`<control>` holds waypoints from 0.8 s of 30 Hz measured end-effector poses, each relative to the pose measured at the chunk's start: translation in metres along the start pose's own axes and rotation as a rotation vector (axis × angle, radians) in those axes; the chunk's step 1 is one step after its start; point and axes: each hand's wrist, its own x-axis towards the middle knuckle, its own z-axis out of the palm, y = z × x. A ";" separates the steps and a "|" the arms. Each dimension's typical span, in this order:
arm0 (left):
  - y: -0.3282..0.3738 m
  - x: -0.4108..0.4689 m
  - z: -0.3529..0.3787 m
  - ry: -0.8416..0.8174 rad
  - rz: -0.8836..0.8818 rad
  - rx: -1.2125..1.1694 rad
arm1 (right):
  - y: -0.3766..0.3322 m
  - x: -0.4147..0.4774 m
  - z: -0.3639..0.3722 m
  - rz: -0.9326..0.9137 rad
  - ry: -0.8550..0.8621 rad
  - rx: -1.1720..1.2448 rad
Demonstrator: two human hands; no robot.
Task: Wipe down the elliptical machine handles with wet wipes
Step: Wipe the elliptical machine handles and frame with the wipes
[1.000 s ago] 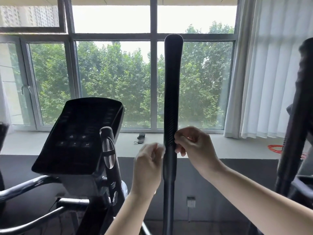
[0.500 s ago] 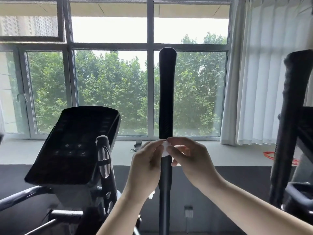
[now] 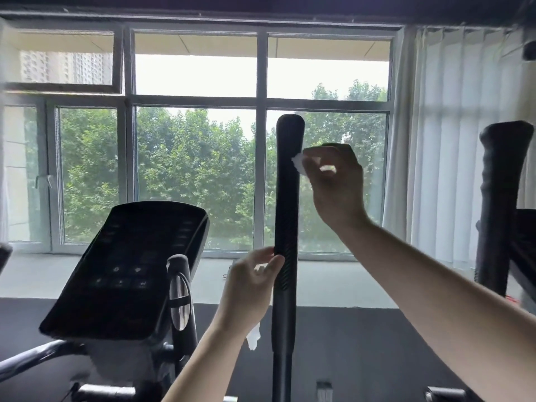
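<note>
Left of the upright handle [image 3: 287, 213], the left hand [image 3: 252, 288] curls its grip on a white scrap [image 3: 253, 339] dangling below it, fingertips [image 3: 277, 261] touching the handle. Higher, to the right, the raised right hand [image 3: 333, 181] pinches a wet wipe [image 3: 298, 165] in its grip against the handle.

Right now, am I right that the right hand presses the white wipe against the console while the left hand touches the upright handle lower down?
Not quite: the head view shows the right hand pressing the white wipe against the upright handle near its top, not the console. The left hand does touch that handle lower down.
</note>
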 end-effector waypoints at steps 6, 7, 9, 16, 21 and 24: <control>-0.002 0.003 0.000 -0.005 -0.008 -0.092 | 0.004 -0.011 0.011 -0.188 -0.064 -0.088; -0.001 0.004 -0.001 -0.013 -0.008 -0.108 | 0.004 -0.020 0.010 -0.201 -0.066 -0.102; 0.000 0.004 -0.001 -0.036 0.001 -0.129 | 0.005 -0.042 0.003 -0.216 -0.114 -0.115; 0.001 0.006 -0.003 -0.056 0.017 -0.164 | 0.002 -0.046 -0.003 -0.308 -0.287 -0.171; -0.002 0.007 -0.004 -0.050 -0.008 -0.152 | -0.014 0.028 0.021 -0.338 -0.085 -0.147; -0.004 0.005 -0.005 -0.052 -0.006 -0.158 | -0.013 0.021 0.021 -0.416 -0.151 -0.175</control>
